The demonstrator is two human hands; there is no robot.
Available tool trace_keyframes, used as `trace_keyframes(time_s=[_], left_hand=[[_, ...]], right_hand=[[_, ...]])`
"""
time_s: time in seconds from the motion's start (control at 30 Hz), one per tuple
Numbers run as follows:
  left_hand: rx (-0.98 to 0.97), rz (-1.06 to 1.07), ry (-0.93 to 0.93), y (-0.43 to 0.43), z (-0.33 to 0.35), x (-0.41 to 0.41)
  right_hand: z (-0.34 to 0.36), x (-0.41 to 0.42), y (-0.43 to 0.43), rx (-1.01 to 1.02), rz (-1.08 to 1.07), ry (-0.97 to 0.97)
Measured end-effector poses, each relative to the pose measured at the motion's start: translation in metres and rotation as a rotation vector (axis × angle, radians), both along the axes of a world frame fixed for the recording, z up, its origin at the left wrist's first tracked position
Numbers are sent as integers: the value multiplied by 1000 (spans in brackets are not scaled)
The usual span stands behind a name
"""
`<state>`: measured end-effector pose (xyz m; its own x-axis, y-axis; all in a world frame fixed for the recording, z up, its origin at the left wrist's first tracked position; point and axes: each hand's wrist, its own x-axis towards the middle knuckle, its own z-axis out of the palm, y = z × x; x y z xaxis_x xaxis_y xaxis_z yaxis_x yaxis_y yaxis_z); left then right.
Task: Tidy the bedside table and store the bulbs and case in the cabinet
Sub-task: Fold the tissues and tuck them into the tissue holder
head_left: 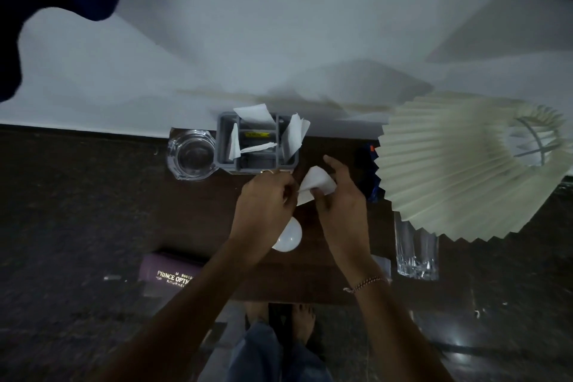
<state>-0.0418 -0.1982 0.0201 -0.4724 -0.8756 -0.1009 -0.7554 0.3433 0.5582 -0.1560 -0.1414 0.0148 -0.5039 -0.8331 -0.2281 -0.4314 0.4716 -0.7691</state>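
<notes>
Both hands meet over the middle of the dark wooden bedside table [310,285]. My left hand [263,198] and my right hand [341,198] pinch a white paper slip [316,181] between them. A white bulb [288,236] lies on the table just below my left hand, partly hidden by the wrist. A maroon glasses case [167,273] with gold lettering rests at the table's front left corner. A grey organiser tray [257,163] at the back edge holds several more white paper slips.
A glass ashtray [190,153] sits left of the tray. A pleated cream lampshade [465,164] fills the right side, above a ribbed drinking glass [415,253]. A blue packet [370,170] lies by the shade. A white wall runs behind; my feet stand on the dark floor below.
</notes>
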Motion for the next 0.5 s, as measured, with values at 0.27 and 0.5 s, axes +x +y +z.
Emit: trace_keyframes(time_s=[0.27,0.5], left_hand=[[-139,300,199,-39,28,33],[-59,466,-9,-76,11,33]], right_hand=[[35,12,-33,-286,18,151],[38,21,-56,-323,155,154]])
